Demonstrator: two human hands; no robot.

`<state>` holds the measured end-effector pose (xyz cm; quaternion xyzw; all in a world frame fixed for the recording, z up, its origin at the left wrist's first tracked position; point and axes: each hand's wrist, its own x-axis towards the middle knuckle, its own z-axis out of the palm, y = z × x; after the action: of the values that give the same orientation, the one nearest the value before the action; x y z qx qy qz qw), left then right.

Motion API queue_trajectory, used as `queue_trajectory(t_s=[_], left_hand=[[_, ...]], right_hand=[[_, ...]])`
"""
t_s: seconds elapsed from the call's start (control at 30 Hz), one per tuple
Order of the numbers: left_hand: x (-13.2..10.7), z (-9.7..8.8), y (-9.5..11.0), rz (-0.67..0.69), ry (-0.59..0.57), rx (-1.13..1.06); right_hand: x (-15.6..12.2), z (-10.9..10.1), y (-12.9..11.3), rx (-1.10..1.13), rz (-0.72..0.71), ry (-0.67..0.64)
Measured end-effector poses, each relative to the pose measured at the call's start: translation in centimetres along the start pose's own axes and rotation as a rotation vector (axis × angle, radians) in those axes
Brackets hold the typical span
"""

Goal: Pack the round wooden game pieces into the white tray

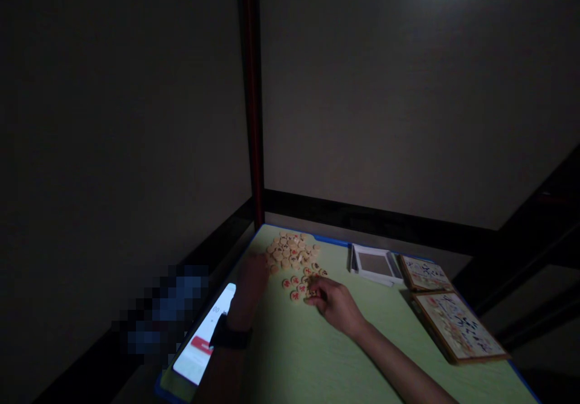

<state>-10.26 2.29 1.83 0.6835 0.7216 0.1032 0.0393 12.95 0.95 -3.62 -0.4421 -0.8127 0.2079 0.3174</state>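
Round wooden Chinese chess pieces (285, 253) lie in a heap at the far corner of the green table. Closer in, a smaller group of pieces with red characters (295, 296) is laid out face up. My right hand (338, 307) rests at the right side of this group, thumb and fingers curled round a piece at its edge; the fingers partly hide it. At the heap's left edge is my left hand (254, 274), dark and smeared, with a black band on the wrist. Its fingers do not show clearly enough to tell what they hold.
A lit phone (203, 337) lies along the left edge of the green table (290, 355), partly behind my left forearm. An open white box (376, 265) stands at the back. Two wooden-edged printed panels (462, 325) lie at right. Walls (362, 120) meet behind the table.
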Motion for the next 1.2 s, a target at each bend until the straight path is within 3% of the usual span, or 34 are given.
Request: queue_trajectory(t_s=[0.23,0.4,0.6,0.8,1.07,1.2], left_hand=[[-0.2,-1.4,-0.5,-0.004,-0.052,-0.037],[-1.0,-2.9,-0.9,-0.101,-0.152,0.015],[-1.1,-2.1,-0.2,-0.032,-0.204,0.061],[-0.6,-1.0,0.4,0.015,-0.171,0.06],[-0.8,-0.5,0.6,0.006,-0.109,0.06],[-0.9,0.0,0.4,0.032,-0.093,0.055]], right_hand=[[1.5,-0.6,-1.7,-0.051,-0.051,0.013],[6.2,0.6,-5.4,-0.244,-0.162,-0.184],[9.5,3.0,-7.8,-0.577,-0.173,-0.374],[9.4,3.4,-7.7,-0.594,-0.161,-0.394],[9.2,2.4,-7.3,-0.471,-0.147,-0.334],[8.0,1.0,-5.1,0.126,-0.038,-0.196]])
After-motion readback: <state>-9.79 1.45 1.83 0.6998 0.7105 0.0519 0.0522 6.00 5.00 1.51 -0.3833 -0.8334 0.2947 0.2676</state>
